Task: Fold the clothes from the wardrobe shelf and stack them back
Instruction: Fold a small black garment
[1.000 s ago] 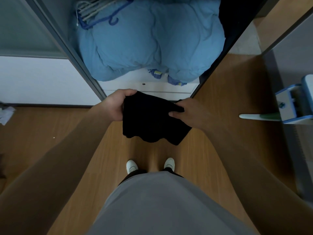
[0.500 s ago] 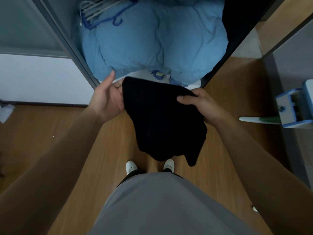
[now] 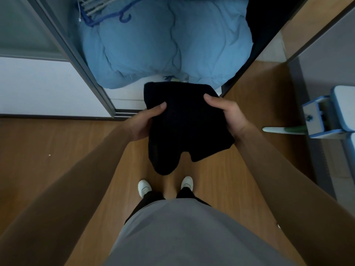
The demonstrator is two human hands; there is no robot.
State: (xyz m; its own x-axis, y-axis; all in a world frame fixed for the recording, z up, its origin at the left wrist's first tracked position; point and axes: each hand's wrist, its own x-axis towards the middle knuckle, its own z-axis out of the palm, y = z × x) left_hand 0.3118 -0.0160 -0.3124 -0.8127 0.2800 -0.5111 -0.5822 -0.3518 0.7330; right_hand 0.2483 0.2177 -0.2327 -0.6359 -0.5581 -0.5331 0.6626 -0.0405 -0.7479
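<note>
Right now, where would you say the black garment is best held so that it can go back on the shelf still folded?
Probably by its two side edges, one hand from each side, thumbs on top, as the left hand and right hand grip now. The black garment lies as a flat folded pad up top, but its lower ends hang loose, so tuck those under first.

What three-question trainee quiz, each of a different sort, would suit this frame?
1. True or false: both hands grip the black garment.
2. Which lies in the open wardrobe behind the garment? A) light blue duvet B) red suitcase C) stack of books
3. Fill in: blue ____ rest on top of the bedding at upper left.

Key:
1. True: left hand and right hand each hold a side, thumbs on top.
2. A, the light blue duvet.
3. Hangers.
</note>
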